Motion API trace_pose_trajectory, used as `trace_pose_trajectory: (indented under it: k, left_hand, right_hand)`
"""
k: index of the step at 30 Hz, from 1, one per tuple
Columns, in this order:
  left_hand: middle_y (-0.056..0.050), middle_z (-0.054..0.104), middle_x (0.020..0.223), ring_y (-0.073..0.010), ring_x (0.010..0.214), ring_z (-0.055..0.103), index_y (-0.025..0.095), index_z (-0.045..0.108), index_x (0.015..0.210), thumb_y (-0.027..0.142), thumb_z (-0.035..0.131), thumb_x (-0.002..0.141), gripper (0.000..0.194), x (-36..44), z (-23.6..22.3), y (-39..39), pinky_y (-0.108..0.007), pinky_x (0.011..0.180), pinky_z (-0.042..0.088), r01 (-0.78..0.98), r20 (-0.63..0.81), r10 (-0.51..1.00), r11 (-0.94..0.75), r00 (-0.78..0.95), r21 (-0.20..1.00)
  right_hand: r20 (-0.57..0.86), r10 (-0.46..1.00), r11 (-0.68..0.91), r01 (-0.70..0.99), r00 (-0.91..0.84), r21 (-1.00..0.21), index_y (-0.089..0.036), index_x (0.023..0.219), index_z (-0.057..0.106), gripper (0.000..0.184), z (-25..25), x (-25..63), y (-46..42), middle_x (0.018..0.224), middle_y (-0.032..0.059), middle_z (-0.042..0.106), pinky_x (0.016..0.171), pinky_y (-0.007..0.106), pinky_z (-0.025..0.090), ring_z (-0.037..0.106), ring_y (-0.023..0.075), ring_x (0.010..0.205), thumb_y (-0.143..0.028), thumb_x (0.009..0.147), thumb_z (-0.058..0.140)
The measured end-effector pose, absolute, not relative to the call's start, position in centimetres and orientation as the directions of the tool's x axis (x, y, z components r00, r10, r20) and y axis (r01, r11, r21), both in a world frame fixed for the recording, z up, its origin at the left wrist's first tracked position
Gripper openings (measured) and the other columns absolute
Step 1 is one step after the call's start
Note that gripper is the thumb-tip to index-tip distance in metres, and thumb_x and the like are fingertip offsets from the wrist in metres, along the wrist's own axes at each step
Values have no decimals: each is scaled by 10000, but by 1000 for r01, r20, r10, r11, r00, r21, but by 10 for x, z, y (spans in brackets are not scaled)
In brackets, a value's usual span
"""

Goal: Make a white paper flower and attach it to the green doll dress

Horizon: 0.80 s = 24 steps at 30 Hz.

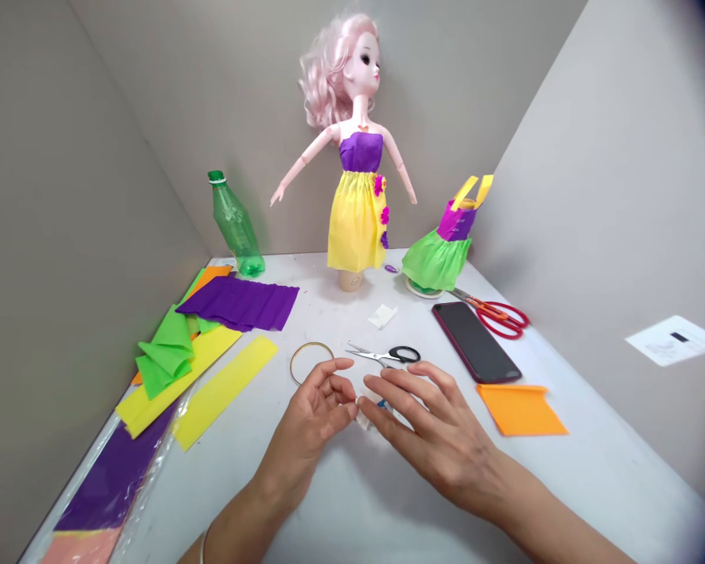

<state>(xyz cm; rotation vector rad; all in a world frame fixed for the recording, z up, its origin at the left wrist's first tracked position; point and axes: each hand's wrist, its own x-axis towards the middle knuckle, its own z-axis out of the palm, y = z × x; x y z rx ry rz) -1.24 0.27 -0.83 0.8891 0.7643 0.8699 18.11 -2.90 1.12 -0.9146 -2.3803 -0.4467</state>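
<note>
My left hand [317,411] is closed in a pinch at its thumb and fingertip. Facing it, my right hand [440,439] brings its fingertips to the same spot, palm down. A small white piece [363,421] with a blue patch beside it shows between and under the fingers, mostly hidden; its kind is unclear. Small black-handled scissors [404,355] lie half open just beyond my fingers. A thin gold hoop [292,362] rests beyond my left hand. Farther back stands a pink-haired doll [358,223] in a purple top and gathered yellow skirt with small flowers down one side.
Purple crepe paper [240,303], green paper [168,345] and yellow strips [226,392] lie left, near a green bottle [235,223]. Rightward are a small dress [440,254], red-handled scissors [501,317], a phone [475,341] and orange paper [522,411]. A white scrap [383,316] lies mid-table.
</note>
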Motion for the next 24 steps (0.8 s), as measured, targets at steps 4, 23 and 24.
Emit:
trace_pose_trajectory:
  k: [4,23,24]
  left_hand:
    - [2,538,920,-143,887,517,272,587,1167,263,736,795,401,-12,-6,3,-264,843,402,-310,-201,875,358,441,881]
    - [5,522,931,-138,904,504,278,587,1177,257,723,806,396,-11,-6,3,-255,837,393,-325,-214,869,380,445,866]
    - [4,523,932,-138,903,505,277,589,1176,256,723,803,397,-12,-6,3,-255,835,394,-326,-214,869,380,445,866]
  right_hand:
    - [596,527,711,698,-606,81,-134,1170,651,337,10,181,-28,1198,127,678,985,476,381,519,257,1192,-77,970,387]
    - [625,552,724,689,-552,-31,-122,1203,606,336,3,181,-28,1210,131,663,1012,487,389,512,254,1207,-20,897,515]
    - [627,553,723,690,-549,-33,-125,1203,605,340,3,181,-28,1206,131,664,1011,484,394,517,253,1204,-19,891,522]
